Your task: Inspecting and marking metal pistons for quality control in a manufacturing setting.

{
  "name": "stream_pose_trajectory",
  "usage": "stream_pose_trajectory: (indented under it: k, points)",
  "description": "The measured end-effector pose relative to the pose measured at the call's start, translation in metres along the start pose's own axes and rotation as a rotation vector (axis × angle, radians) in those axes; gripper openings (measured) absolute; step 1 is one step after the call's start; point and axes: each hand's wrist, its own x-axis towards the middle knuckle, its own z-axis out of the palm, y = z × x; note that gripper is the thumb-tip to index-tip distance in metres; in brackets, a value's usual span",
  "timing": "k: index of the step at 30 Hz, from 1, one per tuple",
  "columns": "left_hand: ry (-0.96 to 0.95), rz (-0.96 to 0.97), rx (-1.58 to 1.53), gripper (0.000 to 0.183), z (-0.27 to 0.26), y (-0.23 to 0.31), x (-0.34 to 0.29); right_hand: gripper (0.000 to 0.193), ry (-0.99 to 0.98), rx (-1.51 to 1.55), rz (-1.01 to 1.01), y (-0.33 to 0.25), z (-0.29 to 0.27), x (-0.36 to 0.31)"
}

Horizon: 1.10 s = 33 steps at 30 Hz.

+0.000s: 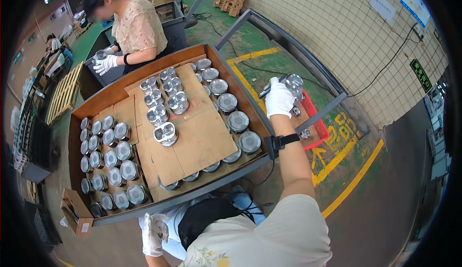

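Note:
My right hand point(279, 101), in a white glove, reaches out past the cart's right edge, above the red bin. It is closed around a shiny metal piston point(294, 82), and a dark, thin object point(264, 92) sticks out beside the fingers. My left hand point(153, 235), also gloved, is down by my waist below the cart's near edge. Its fingers are curled, with a greyish patch at the palm that I cannot make out. On the cart, several pistons point(165, 133) lie on a cardboard sheet point(202, 139).
Rows of upright pistons point(111, 158) fill the cart's left part, and more point(238, 121) line its right side. A red bin point(323, 128) with small metal parts stands on the floor. A gloved co-worker point(142, 26) handles a part across the cart. A metal rail point(320, 109) juts out right.

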Motion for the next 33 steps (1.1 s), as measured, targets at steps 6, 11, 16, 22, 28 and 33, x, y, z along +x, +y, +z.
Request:
stream_pose_trajectory:
  k: [6,11,16,22,28,33]
  points:
    - [0.062,0.008,-0.086,0.069,0.005,0.001,0.000,0.035,-0.131,0.319,-0.098,-0.055,0.010,-0.032]
    - [0.125,0.091,-0.396,0.064,0.004,0.003,-0.003,0.027,-0.081,0.641,-0.273,-0.114,-0.039,-0.047]
    - [0.325,0.226,-0.682,0.060,0.003,0.015,-0.014,0.029,-0.192,1.327,-0.360,-0.174,-0.082,-0.077]
    - [-0.059,0.527,-1.070,0.060,-0.020,0.030,-0.030,0.029,-0.991,1.748,-0.197,-0.228,-0.120,-0.138]
    - [-0.295,0.648,-1.184,0.065,-0.025,0.045,-0.047,0.029,-1.486,1.785,-0.080,-0.259,-0.182,-0.201]
    - [-0.132,0.676,-1.180,0.070,-0.036,0.031,-0.063,0.030,-1.636,1.618,-0.263,-0.285,-0.199,-0.233]
